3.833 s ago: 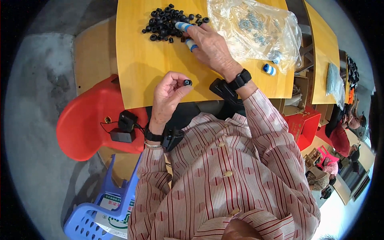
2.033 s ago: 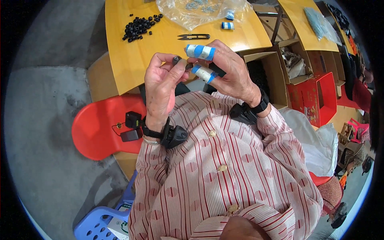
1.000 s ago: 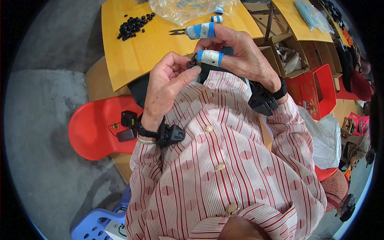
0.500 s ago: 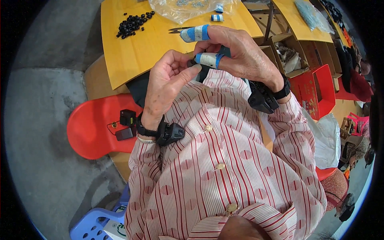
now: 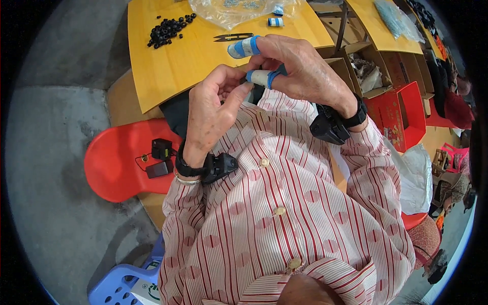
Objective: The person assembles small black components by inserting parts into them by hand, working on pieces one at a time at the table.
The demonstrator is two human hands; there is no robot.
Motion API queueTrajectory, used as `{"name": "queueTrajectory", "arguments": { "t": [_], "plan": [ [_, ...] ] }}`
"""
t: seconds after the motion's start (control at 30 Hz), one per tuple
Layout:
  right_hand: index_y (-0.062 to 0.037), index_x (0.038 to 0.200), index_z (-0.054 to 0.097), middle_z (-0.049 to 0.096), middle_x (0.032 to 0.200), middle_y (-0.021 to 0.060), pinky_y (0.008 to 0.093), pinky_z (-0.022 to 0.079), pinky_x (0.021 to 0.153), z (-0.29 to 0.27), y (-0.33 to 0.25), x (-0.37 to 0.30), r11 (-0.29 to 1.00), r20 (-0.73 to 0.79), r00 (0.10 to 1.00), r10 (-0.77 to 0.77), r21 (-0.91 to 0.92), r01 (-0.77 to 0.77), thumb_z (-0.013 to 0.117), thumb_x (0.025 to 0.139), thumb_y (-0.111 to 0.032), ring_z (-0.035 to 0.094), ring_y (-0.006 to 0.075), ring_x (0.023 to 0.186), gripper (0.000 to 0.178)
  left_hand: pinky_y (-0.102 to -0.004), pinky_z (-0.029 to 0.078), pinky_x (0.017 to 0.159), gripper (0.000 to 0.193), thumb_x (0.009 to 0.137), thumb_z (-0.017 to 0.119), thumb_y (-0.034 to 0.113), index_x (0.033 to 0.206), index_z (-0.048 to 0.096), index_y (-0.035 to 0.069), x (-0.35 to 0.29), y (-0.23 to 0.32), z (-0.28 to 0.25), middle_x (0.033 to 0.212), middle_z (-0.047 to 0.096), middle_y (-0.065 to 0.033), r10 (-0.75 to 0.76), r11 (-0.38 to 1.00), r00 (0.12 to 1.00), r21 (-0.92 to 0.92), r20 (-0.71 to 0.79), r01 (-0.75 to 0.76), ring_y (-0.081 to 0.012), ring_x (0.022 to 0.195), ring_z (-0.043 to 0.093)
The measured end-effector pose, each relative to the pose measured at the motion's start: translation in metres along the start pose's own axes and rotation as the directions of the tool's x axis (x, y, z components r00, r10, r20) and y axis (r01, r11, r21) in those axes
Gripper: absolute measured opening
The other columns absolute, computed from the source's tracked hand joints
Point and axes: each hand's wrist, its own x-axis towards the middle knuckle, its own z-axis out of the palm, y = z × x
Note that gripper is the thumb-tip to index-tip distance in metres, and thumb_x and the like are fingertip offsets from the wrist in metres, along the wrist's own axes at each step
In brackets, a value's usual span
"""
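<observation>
Above my lap, at the table's near edge, my hands meet fingertip to fingertip. The thumb and forefinger of my left hand (image 5: 213,112) are pinched together; whatever they grip is hidden behind the fingertips. My right hand (image 5: 302,68) has blue and white tape wrapped round its thumb and forefinger. Its taped thumb presses at the left fingertips, while the taped forefinger reaches out over the table. Just beyond that finger lies a pair of dark thread snips (image 5: 234,37). A heap of small black bead-like pieces (image 5: 166,31) sits farther left on the yellow table (image 5: 162,76).
A clear plastic bag (image 5: 213,12) with small bluish bits lies at the table's far side, near a blue-and-white tape roll (image 5: 275,22). Cardboard boxes (image 5: 378,89) and a red box (image 5: 412,114) stand to the right. A red stool (image 5: 109,162) holds black devices (image 5: 161,150) at left.
The right hand has shifted slightly left, and more of the snips shows. A small dark piece between the fingertips has gone out of sight.
</observation>
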Motion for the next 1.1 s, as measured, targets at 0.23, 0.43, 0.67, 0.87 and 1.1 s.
{"name": "queueTrajectory", "arguments": {
  "t": [0.23,0.43,0.67,0.87,1.1],
  "plan": [
    [-0.001,0.104,0.055,0.063,0.085,0.0136,0.0389,0.05,0.066,0.004,0.005,-0.002,1.0,-0.004,1.0,-0.015,-0.012,0.014,0.061,0.07,0.003,0.063,0.0311,0.079,0.035,-0.0247,0.048,0.064,0.01,0.084,0.062,0.004,0.089,0.057,-0.004,0.002,-0.006,-0.002,0.079,0.064,-0.0057,0.001,0.996,0.999,0.085,0.044,-0.005,-0.0091,0.069,0.06],
    [-0.0028,0.108,0.056,0.062,0.084,0.0126,0.0381,0.051,0.068,0.0,0.006,-0.004,0.999,0.0,0.999,-0.037,-0.008,0.037,0.065,0.073,-0.005,0.062,0.0306,0.079,0.036,-0.0238,0.046,0.069,0.011,0.087,0.062,0.008,0.09,0.058,-0.001,0.004,-0.008,-0.007,0.08,0.063,-0.0048,-0.125,0.942,0.988,-0.302,0.093,0.148,-0.0088,0.076,0.058],
    [-0.0058,0.115,0.055,0.059,0.095,0.009,0.0382,0.051,0.071,0.011,0.014,-0.015,0.948,-0.025,0.985,-0.169,-0.277,0.155,0.074,0.07,-0.022,0.058,0.0278,0.092,0.052,-0.0239,0.046,0.079,0.016,0.09,0.058,0.011,0.1,0.057,-0.001,0.008,-0.013,-0.016,0.092,0.062,-0.0049,-0.16,0.873,0.955,-0.416,0.248,0.254,-0.0114,0.084,0.059],
    [-0.0042,0.109,0.055,0.057,0.093,0.0073,0.0376,0.052,0.069,0.02,0.016,-0.017,0.897,-0.046,0.973,-0.228,-0.399,0.192,0.074,0.068,-0.026,0.057,0.027,0.089,0.05,-0.0217,0.043,0.074,0.019,0.086,0.063,0.013,0.097,0.062,-0.002,0.007,-0.009,-0.01,0.087,0.062,-0.0032,-0.173,0.864,0.961,-0.435,0.216,0.253,-0.0082,0.079,0.056],
    [-0.0041,0.097,0.057,0.056,0.085,0.0058,0.037,0.051,0.065,0.018,0.017,-0.019,0.879,-0.02,0.969,-0.248,-0.424,0.216,0.071,0.067,-0.024,0.056,0.0248,0.084,0.039,-0.0219,0.043,0.074,0.019,0.086,0.063,0.014,0.096,0.063,-0.002,0.008,-0.004,-0.007,0.086,0.062,-0.0027,-0.152,0.9,0.954,-0.363,0.258,0.242,-0.0077,0.078,0.056]
  ]
}}
